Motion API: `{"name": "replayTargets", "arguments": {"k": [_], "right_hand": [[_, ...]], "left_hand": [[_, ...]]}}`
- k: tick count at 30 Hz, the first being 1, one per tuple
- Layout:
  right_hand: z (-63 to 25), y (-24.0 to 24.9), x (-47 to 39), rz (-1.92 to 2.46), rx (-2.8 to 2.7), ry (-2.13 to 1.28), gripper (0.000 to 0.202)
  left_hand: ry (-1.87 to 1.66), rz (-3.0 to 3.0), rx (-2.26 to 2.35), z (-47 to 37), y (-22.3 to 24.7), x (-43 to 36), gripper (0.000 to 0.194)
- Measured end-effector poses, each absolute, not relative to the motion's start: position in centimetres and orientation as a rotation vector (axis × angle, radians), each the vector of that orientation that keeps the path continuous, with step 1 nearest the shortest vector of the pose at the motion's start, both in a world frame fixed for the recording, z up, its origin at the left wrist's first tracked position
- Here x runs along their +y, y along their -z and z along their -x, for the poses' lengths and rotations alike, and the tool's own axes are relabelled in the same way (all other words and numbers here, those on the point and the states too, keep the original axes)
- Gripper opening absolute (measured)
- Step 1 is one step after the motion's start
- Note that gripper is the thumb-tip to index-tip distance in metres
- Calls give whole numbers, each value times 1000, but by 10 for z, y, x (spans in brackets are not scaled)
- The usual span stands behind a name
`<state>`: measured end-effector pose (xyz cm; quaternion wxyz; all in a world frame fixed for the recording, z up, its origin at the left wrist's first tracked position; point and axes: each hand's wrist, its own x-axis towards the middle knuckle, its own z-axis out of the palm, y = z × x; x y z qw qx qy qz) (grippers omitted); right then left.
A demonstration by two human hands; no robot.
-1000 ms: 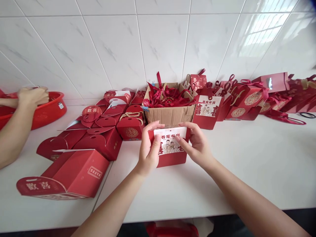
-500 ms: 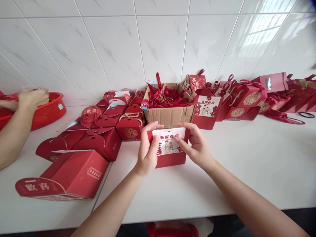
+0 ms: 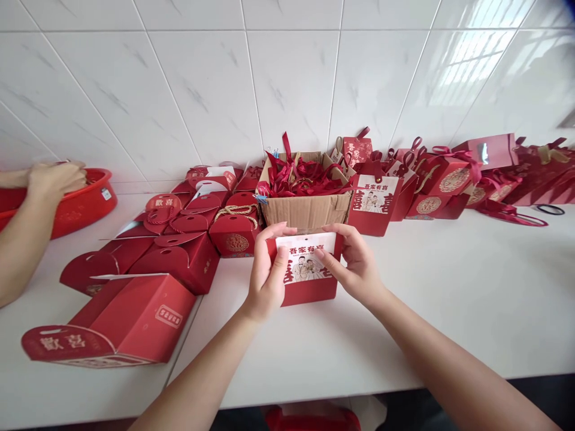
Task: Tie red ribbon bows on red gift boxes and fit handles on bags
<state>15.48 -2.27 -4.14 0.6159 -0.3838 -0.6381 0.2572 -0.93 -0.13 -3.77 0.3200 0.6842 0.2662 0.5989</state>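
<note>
Between my two hands stands a red gift box (image 3: 309,292) with a white printed flap showing a cartoon couple and red characters. My left hand (image 3: 268,272) grips its left side, thumb on the front and fingers over the top edge. On the right side, my right hand (image 3: 354,260) grips it the same way, its thumb pressed on the white flap. The back of the box is hidden. Directly behind it is a cardboard box (image 3: 305,211) holding dark red ribbons (image 3: 300,176). A similar red box with a white flap (image 3: 372,203) stands just to the right.
Several red gift boxes (image 3: 179,257) crowd the white table on the left. More ribboned boxes (image 3: 444,179) line the tiled wall at right, near a black ring (image 3: 550,209). At far left, another person's hand (image 3: 58,176) is over a red basin (image 3: 92,200).
The whole view has shifted very slightly. Both my hands keep the same hold on the red gift box.
</note>
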Motion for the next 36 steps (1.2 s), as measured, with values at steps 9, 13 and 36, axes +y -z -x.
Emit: {"name": "replayTargets", "arguments": {"k": [9, 13, 36], "right_hand": [[-155, 41, -24, 881, -1461, -590, 27], [-154, 40, -24, 871, -1456, -616, 25], [-162, -58, 186, 1966, -1638, -91, 26]], "left_hand": [[-1540, -1688, 690, 9, 37, -4, 27], [-1442, -1536, 736, 12, 36, -5, 27], [-1387, -1613, 819, 16, 38, -9, 16]]}}
